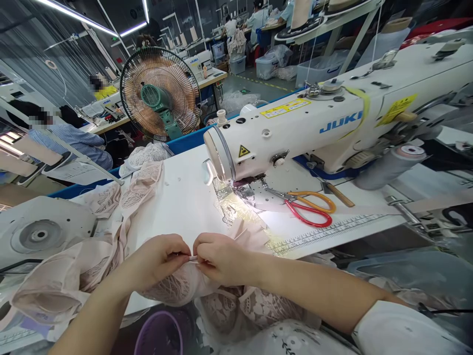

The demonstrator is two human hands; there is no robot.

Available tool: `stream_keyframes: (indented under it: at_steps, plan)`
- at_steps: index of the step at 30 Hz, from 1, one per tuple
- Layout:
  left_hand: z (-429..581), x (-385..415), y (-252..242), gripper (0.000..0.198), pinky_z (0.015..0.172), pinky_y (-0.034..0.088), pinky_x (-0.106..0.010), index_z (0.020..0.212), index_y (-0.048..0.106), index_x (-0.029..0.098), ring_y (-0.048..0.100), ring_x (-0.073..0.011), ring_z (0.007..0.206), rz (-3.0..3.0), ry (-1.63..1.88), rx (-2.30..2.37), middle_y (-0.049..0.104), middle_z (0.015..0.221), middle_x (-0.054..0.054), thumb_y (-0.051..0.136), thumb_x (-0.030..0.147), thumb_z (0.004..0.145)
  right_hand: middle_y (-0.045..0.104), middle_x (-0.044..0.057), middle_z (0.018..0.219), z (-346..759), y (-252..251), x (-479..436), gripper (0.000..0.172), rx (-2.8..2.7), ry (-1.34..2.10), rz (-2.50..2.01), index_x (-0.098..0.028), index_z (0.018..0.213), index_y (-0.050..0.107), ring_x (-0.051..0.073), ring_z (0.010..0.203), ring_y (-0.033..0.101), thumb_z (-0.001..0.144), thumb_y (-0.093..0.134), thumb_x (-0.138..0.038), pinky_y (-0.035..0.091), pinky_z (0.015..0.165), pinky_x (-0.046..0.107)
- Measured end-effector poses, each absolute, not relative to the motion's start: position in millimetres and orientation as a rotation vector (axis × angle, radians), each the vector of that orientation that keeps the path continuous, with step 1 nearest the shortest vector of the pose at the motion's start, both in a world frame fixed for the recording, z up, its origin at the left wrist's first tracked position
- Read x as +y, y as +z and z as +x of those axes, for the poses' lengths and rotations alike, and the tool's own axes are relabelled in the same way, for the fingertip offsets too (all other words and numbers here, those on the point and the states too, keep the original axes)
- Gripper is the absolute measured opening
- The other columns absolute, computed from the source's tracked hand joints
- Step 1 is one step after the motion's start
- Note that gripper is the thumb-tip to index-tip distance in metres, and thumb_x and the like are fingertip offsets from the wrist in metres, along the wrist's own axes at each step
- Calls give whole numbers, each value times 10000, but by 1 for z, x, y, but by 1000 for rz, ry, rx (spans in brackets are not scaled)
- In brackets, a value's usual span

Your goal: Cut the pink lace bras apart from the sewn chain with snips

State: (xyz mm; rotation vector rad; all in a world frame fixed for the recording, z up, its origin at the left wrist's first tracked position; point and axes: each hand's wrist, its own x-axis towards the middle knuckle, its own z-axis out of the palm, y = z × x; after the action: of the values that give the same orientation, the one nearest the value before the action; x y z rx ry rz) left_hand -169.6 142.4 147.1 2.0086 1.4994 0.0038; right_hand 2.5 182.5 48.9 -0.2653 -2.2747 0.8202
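Note:
Pinched between the fingertips of my left hand (158,259) and my right hand (218,256) is the edge of a pale pink lace bra (173,288). Both hands are closed and close together, just over the table's front edge. Part of the bra hangs below them, and a pale pink band of fabric lies beyond my right wrist. Ahead stands a white JUKI sewing machine (281,133), its needle area lit. Scissors (310,207) with one red and one orange handle lie on the machine bed, right of the needle.
More pale pink bras (140,187) are heaped along the table's left side. A ruler strip (318,234) runs near the front edge. Below stands a purple bin (158,335). Behind are a large fan (160,93), a thread cone (391,165) and people at other machines.

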Motion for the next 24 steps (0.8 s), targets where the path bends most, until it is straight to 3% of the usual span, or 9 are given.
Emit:
stream_keyframes:
  at_steps: [8,12,15,17,24]
  plan:
    - [-165,146,147,228,570,412,-237,662,598,199,532,-137,608,2117,-13,1471,556,641,14,430,140,804,508,-12,665,6,52,184,188,-2217,1003,-373,-200,630,424,120,604,497,679,574,-97,451,582,221]
    - [-168,142,151,262,705,447,-289,828,654,216,581,-178,744,2222,-44,1377,635,747,-19,403,216,903,480,-33,630,7,54,187,196,-2205,1055,-405,-199,621,428,110,586,485,686,582,-97,429,560,209]
    - [-173,138,150,222,900,391,-379,1023,636,246,601,-199,855,2343,-74,1331,661,879,-30,438,236,923,480,-40,621,8,56,187,196,-2207,1076,-433,-196,622,438,107,583,485,682,593,-93,415,549,205]
    - [-175,136,146,234,932,360,-416,1044,632,239,610,-203,839,2412,-91,1321,659,864,-35,431,217,927,484,-40,625,8,56,187,199,-2216,1085,-449,-192,622,444,103,584,484,680,603,-87,408,547,200]
    - [-172,133,141,230,726,419,-352,900,634,181,574,-210,748,2402,-55,1383,619,739,-49,404,193,903,506,-33,622,10,63,190,138,-2330,1092,-444,-165,645,522,105,589,467,704,637,-117,378,555,208]
